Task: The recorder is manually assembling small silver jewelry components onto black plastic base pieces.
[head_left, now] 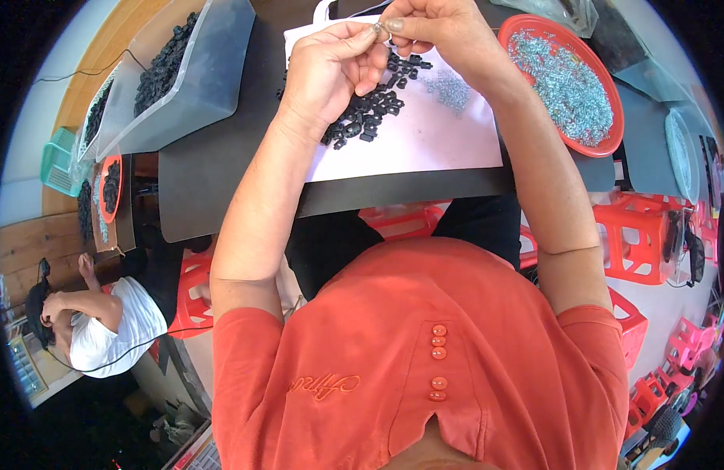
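Note:
My left hand point(338, 66) and my right hand point(436, 31) meet above the far part of a white sheet point(409, 153). Thumb and forefinger of each are pinched around a tiny metallic piece point(380, 28), too small to name. Below them on the sheet lies a loose pile of small black plastic parts point(370, 113). Right of that pile is a little heap of small silvery metal pieces point(449, 91). A red round tray point(619, 117) full of similar silvery pieces stands beside my right forearm.
At the left, a translucent bin point(209, 86) holds many black parts on the dark table point(182, 188). A green basket point(58, 160) is beyond it. Another person in a white shirt point(119, 329) sits at lower left. Red stools point(632, 235) stand at the right.

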A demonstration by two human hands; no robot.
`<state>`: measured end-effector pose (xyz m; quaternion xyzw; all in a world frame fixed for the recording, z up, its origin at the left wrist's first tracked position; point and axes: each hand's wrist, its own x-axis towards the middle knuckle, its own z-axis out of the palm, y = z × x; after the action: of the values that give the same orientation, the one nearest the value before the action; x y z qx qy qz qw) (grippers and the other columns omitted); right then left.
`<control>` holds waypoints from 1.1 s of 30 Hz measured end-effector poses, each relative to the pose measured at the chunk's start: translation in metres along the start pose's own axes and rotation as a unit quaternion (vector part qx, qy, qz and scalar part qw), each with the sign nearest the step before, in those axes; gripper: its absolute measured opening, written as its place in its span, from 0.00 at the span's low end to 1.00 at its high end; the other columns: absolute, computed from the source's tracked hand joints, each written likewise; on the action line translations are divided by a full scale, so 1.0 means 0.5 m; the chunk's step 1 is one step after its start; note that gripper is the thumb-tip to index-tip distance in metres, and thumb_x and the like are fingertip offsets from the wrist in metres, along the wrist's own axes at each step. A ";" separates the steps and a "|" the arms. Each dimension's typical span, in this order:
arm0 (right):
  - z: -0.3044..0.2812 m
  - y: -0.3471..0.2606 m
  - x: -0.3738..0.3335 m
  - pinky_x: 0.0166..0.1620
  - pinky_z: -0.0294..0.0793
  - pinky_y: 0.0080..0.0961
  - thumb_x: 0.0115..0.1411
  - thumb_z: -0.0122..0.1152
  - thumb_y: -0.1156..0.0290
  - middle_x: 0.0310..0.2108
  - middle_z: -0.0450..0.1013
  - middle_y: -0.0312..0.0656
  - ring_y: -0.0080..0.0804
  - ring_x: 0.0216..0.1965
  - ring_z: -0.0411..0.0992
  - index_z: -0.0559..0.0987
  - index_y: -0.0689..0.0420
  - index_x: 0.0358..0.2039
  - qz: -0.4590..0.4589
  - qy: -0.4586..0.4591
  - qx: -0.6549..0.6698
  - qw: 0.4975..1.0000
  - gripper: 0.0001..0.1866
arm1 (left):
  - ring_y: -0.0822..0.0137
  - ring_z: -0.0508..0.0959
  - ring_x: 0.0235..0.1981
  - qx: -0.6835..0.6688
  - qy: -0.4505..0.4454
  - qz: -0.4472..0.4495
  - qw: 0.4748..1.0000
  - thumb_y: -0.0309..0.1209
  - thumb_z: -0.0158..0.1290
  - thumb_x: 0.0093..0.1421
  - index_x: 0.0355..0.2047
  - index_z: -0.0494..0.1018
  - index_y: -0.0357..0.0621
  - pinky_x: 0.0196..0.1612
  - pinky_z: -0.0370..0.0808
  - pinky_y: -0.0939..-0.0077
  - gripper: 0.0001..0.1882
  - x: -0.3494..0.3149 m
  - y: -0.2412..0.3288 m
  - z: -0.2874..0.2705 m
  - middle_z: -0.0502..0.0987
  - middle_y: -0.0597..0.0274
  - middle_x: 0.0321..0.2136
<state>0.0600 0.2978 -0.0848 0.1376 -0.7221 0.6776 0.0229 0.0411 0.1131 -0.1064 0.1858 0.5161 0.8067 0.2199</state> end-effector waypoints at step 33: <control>-0.005 0.016 -0.001 0.32 0.65 0.13 0.60 0.57 0.70 0.24 0.71 0.32 0.16 0.27 0.68 0.78 0.62 0.33 -0.046 0.002 -0.082 0.996 0.08 | 0.68 0.72 0.16 -0.013 0.040 0.005 0.999 0.29 0.52 0.63 0.32 0.73 0.31 0.18 0.67 0.81 0.10 -0.008 0.008 0.022 0.75 0.56 0.20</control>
<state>0.0580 0.3007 -0.0925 0.1669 -0.7683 0.6143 0.0673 0.0494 0.1176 -0.0989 0.1538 0.5129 0.8212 0.1973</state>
